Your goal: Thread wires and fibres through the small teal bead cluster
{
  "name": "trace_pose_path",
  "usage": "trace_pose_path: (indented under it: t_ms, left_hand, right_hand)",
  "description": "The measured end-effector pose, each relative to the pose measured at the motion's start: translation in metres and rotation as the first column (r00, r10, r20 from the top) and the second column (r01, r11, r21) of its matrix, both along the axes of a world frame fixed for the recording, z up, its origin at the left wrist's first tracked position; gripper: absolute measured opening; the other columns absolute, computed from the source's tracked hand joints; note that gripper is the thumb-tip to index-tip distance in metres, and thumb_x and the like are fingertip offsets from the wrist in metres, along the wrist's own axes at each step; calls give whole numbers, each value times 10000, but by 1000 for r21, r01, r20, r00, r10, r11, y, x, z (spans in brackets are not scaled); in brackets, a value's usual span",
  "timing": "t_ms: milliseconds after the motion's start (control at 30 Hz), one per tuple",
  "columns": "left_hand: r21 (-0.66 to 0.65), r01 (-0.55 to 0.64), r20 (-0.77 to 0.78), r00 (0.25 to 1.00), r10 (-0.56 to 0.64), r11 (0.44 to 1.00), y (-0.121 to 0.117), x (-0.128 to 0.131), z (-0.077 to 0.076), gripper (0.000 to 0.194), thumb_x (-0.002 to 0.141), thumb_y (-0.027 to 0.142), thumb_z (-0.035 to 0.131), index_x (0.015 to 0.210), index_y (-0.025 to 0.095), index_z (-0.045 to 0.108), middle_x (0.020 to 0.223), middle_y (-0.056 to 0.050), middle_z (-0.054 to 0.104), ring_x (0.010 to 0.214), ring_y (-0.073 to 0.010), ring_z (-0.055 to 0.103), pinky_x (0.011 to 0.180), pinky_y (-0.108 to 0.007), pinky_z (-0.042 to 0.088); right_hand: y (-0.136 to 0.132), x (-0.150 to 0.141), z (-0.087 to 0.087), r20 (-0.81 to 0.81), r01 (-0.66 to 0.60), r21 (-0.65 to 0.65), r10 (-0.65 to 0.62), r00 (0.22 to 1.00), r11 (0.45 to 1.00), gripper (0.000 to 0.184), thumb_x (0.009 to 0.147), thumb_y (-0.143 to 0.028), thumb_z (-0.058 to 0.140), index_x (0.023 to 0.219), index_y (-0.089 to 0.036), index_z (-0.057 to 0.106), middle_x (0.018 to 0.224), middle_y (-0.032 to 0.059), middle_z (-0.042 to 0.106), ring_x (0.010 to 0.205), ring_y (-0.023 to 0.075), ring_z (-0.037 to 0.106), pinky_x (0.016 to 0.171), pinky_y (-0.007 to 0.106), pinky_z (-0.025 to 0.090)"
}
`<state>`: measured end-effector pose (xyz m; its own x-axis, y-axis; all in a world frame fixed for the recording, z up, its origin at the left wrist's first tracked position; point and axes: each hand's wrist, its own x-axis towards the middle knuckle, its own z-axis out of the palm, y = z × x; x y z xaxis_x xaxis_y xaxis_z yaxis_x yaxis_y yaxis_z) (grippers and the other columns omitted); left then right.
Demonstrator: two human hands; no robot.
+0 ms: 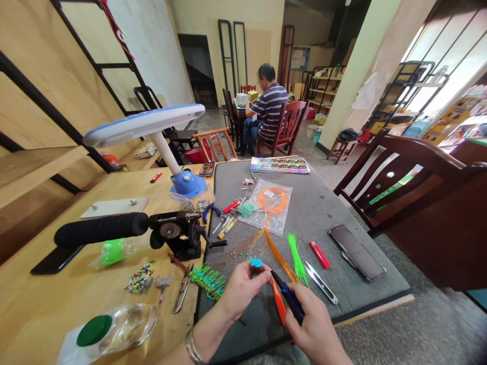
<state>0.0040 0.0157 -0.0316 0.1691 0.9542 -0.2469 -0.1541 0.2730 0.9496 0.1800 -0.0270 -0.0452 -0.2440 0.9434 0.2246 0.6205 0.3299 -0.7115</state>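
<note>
My left hand [243, 286] is closed, pinching a small cluster of turquoise beads [256, 262] between thumb and fingers. In my right hand [310, 319] are pliers [292, 301] with dark blue and black handles, their tip at my left fingertips. A bright orange tapered piece [279, 302] shows beside the pliers; I cannot tell whether it belongs to them. Just left of my left hand lies a bundle of green strands with turquoise beads [209, 281]. Beyond my hands, orange strands [279, 253] fan out across the grey mat [315, 203], with loose green strands [297, 256] alongside.
Thread snips [321, 284], a red lighter [319, 255] and a phone [357, 251] lie at right. A hand-cranked device [178, 235], a lamp [186, 182], mixed beads [140, 279] and a green-lidded jar [114, 329] stand left. Behind, a person [268, 109] sits at another table.
</note>
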Motion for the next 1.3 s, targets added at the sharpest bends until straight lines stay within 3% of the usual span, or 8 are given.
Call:
trace_pose_path:
  t_ms: [233,433,633,933,1033,1133,1233,1300]
  left_hand:
    - [-19,117,-22,993,-118,993,1,-4,7,320,689,374,712,861,115,637,640,7,584,460,-51,376,440,-190,267]
    - [95,157,-130,981,-144,983,-3,1,4,160,729,293,671,762,142,629,683,-19,623,625,-129,536,588,-229,404]
    - [196,162,-210,970,-120,967,-9,7,1,103,776,228,588,715,147,607,682,-28,615,686,-162,557,662,-257,432]
    - [203,136,-208,974,-93,970,-10,11,-1,92,763,204,577,699,144,609,681,-36,622,679,-163,554,662,-262,434]
    - [209,133,-206,974,-90,969,-10,12,-3,92,758,199,577,692,141,605,678,-34,621,677,-156,555,665,-258,432]
    - [133,123,-159,982,-102,983,-10,14,-6,95,751,230,596,743,136,608,625,-1,585,545,-109,502,563,-228,405]
    - [59,121,-103,988,-114,991,-10,15,-7,148,747,277,609,779,133,601,593,29,550,419,-60,412,455,-198,340]
    - [76,131,-107,987,-122,989,-10,15,-6,156,756,290,601,768,134,597,635,16,577,404,-49,421,443,-192,340]
  right_hand:
    - [4,2,10,-321,-22,-335,-92,942,942,140,776,-260,519,806,-165,618,713,12,622,681,164,565,621,237,438]
    - [2,-2,-7,-629,-172,-641,-384,676,748,240,680,-361,639,808,-167,580,550,-74,420,443,61,322,409,172,252]
    - [2,-10,-3,-697,-317,-712,-575,428,627,274,604,-298,694,796,-151,566,571,-67,399,484,53,314,403,149,146]
    - [5,-12,-5,-743,-450,-657,-623,246,606,247,632,-276,669,807,-134,565,609,-54,398,487,39,317,392,127,135]
    - [7,-11,-5,-736,-409,-676,-597,320,614,251,642,-307,649,808,-144,557,599,-59,389,475,45,313,390,134,138]
    - [7,-3,-1,-675,-215,-654,-432,598,725,219,679,-317,622,816,-154,574,594,-47,453,486,70,381,406,155,233]
    - [10,21,4,-383,27,-418,-203,901,908,191,738,-317,581,858,-171,611,737,14,616,675,160,552,590,247,429]
    - [15,45,3,-105,224,-218,-251,962,950,258,763,-355,549,939,-178,612,803,43,653,739,205,583,678,303,455]
